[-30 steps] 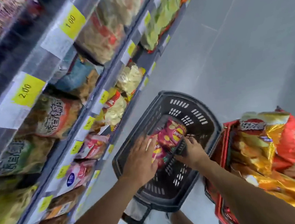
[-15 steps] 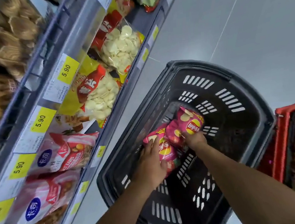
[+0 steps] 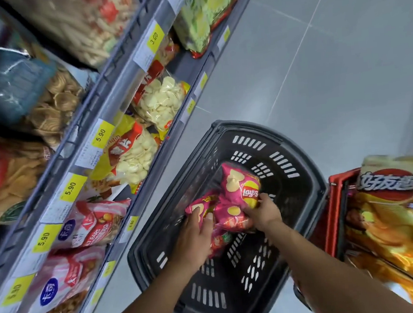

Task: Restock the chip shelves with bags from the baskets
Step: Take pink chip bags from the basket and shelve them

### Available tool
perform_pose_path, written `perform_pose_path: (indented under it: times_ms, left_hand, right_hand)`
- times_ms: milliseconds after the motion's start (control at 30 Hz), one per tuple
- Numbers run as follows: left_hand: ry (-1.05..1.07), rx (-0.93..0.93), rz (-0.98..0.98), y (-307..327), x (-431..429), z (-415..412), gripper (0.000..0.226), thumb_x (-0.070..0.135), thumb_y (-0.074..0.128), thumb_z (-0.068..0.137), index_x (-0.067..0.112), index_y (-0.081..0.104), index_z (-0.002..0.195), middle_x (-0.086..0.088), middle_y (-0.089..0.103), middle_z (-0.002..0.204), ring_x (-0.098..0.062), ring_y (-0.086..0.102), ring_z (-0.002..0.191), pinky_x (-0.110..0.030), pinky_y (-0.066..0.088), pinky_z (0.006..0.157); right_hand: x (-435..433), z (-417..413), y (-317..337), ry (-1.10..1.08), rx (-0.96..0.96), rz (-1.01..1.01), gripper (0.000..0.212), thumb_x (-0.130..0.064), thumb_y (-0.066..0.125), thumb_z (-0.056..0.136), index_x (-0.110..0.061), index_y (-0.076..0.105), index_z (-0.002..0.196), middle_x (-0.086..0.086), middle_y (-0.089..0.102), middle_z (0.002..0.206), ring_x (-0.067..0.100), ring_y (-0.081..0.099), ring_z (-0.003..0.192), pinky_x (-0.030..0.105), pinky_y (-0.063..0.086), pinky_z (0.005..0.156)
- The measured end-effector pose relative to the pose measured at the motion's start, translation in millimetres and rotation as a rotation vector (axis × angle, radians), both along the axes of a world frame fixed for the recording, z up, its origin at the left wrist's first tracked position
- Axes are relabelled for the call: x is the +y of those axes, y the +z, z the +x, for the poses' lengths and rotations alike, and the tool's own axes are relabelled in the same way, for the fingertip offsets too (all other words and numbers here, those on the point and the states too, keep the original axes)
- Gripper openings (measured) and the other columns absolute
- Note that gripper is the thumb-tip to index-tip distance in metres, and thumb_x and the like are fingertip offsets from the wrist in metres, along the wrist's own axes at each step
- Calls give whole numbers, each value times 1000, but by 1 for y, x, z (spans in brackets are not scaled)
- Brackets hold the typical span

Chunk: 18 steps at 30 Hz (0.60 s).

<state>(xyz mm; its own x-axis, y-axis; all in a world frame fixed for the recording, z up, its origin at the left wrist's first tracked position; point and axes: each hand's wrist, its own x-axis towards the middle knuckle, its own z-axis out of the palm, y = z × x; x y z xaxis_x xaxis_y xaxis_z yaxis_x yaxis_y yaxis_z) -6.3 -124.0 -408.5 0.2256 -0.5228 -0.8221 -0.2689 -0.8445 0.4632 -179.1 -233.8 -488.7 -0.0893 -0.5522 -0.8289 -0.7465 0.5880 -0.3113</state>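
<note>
Two hands lift a bunch of pink chip bags [image 3: 238,191] inside the black basket [image 3: 309,172].

The left hand [image 3: 195,237] grasps the bag nearest the shelves [image 3: 130,93], and the right hand [image 3: 264,213] clutches the bunch from the other side. I count at least three pink bags, perhaps four; they overlap. There are two baskets: the black one sits near the lowest shelf edge, and the red basket [image 3: 336,210], heaped with orange bags [image 3: 390,215], stands just beside its right rim. Beyond the black basket's far rim, open grey floor [image 3: 330,70] stretches away along the shelf front.
</note>
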Motion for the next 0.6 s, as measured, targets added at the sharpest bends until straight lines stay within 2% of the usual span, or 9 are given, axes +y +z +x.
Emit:
perform_pose_path:
  times_ms: [100,133,200,300,367,433,500,600]
  left_hand:
    - [52,24,-12,41,-16,-1,66,59,34,106,27,24,164,-6,42,162,-27,46,144,-38,40,110]
    - [80,47,-5,52,-21,-2,70,62,38,104,26,25,163,-5,45,160,-27,49,142,-39,42,108]
    - [152,121,26,73,-27,-3,83,74,46,95,28,28,162,-2,49,155,-25,56,135,-37,47,102]
    - [230,232,61,96,-31,-4,107,91,60,71,30,36,156,1,58,146,-18,66,117,-31,54,88]
    - [245,233,70,111,-33,-6,103,89,68,67,32,42,150,2,61,142,-20,66,116,-30,54,82]
    - [283,225,48,118,-34,-8,97,88,74,61,35,53,140,5,69,131,-18,70,109,-38,60,87]
    - [340,217,35,123,-33,-9,90,84,79,58,35,59,132,5,75,119,-19,75,101,-45,62,91]
    - [382,230,36,128,-31,-8,84,78,80,64,34,60,133,3,77,113,-19,78,93,-41,65,83]
  right_hand:
    - [8,-6,45,19,-73,-28,56,-35,80,87,-19,54,133,1,70,118,17,68,96,34,57,86]
    - [11,-7,63,38,-86,-52,55,-36,81,86,-20,55,132,-2,70,113,13,68,89,29,58,78]
    - [16,-7,102,96,-103,-125,53,-37,81,86,-21,57,130,-6,69,107,3,64,80,18,51,63]
    - [26,-9,148,109,-166,-204,50,-38,83,83,-23,60,125,-13,72,98,0,69,78,19,56,65]
    - [30,-7,175,159,-178,-256,49,-42,84,82,-28,62,122,-17,71,91,-1,70,75,20,58,66]
    - [36,-6,195,156,-214,-279,50,-47,84,79,-33,62,122,-18,72,92,-3,70,75,24,61,67]
    - [40,-5,212,148,-245,-300,49,-47,85,78,-39,59,119,-21,71,91,-10,68,77,18,57,65]
    - [41,-8,224,139,-316,-292,52,-55,83,77,-42,57,121,-20,70,94,-12,66,85,15,55,67]
